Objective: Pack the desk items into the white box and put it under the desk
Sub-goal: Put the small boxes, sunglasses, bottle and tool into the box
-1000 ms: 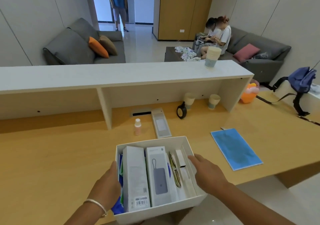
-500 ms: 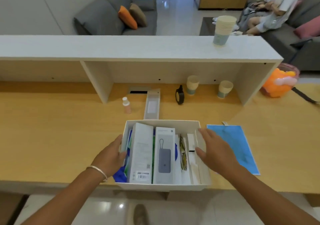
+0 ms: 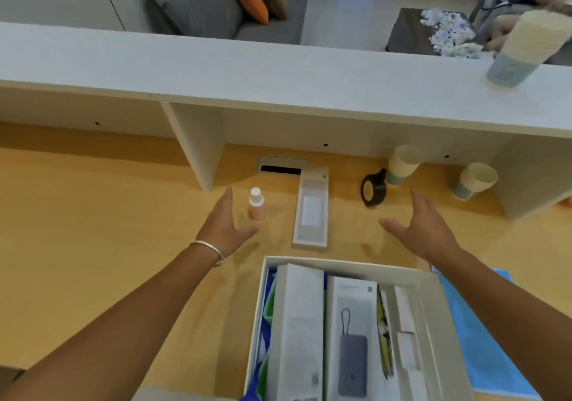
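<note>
The white box (image 3: 346, 266) sits at the desk's near edge, filled with upright cartons, among them a power bank carton (image 3: 351, 342). Beyond it lie a long white carton (image 3: 311, 212), a small pink bottle (image 3: 256, 204) and a black tape roll (image 3: 374, 189). My left hand (image 3: 224, 226) hovers open just left of the bottle, not touching it. My right hand (image 3: 424, 227) is open over the desk, right of the long carton and below the tape roll. Both hands hold nothing.
A white shelf (image 3: 278, 72) spans the desk, with a divider (image 3: 198, 144) behind my left hand. Two paper cups (image 3: 402, 164) (image 3: 475, 181) stand under it; a cup stack (image 3: 523, 48) stands on top. A blue sheet (image 3: 483, 338) lies right of the box.
Both hands have let go of the white box and moved forward over the desk, fingers spread. The view has tilted down and closer to the desk.
</note>
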`<act>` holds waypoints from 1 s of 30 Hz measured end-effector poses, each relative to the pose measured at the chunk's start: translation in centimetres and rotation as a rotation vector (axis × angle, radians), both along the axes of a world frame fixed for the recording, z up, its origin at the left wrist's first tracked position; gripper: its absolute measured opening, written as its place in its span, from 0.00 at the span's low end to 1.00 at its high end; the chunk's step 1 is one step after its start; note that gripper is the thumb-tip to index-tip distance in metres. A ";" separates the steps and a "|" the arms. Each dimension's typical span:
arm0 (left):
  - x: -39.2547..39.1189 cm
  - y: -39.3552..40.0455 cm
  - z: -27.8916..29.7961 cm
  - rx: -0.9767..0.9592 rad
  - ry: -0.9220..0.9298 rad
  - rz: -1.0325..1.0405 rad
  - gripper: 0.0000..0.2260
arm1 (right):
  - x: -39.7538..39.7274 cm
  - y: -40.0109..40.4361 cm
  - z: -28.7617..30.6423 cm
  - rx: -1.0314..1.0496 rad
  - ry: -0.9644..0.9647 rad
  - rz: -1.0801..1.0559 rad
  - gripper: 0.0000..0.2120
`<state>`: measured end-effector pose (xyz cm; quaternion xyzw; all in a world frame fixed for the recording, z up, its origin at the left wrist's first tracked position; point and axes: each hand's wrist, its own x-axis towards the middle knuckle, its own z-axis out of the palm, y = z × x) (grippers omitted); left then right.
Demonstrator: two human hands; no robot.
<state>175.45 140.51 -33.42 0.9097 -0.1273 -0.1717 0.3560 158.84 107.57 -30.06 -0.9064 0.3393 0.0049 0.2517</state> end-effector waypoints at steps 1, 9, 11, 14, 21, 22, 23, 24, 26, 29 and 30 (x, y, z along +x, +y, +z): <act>1.0 -0.4 -0.8 0.004 0.014 -0.012 0.49 | 1.2 -0.4 -0.7 0.010 0.007 0.001 0.46; 4.8 -2.3 -4.9 -0.205 0.085 0.021 0.42 | 7.3 -3.1 -5.9 0.035 -0.029 0.004 0.41; 5.0 -2.8 -5.1 -0.213 0.054 0.029 0.34 | 8.0 -3.8 -6.7 -0.021 -0.032 0.018 0.35; 5.0 -3.3 -5.2 -0.183 -0.015 0.014 0.25 | 8.7 -4.5 -7.5 -0.124 -0.061 0.042 0.25; 5.1 -3.7 -4.0 -0.074 -0.120 -0.059 0.20 | 8.5 -4.7 -7.4 -0.272 -0.037 0.049 0.12; 4.8 -3.7 -3.6 -0.068 -0.128 -0.070 0.21 | 8.1 -4.7 -7.1 -0.269 -0.029 0.057 0.12; 4.5 -3.7 -3.1 -0.066 -0.133 -0.082 0.21 | 7.5 -4.6 -6.8 -0.261 -0.029 0.073 0.12; 4.0 -3.6 -2.3 -0.074 -0.133 -0.092 0.21 | 6.9 -4.5 -6.3 -0.251 -0.032 0.089 0.13; 2.5 -3.5 -0.4 -0.104 -0.125 -0.105 0.21 | 5.2 -3.9 -4.8 -0.220 -0.025 0.114 0.14; -0.7 -3.5 3.0 -0.113 -0.161 -0.186 0.20 | 2.2 -3.4 -2.3 -0.182 -0.119 0.139 0.15; -2.1 -3.3 4.4 -0.105 -0.184 -0.211 0.19 | 1.1 -3.1 -1.2 -0.177 -0.179 0.155 0.16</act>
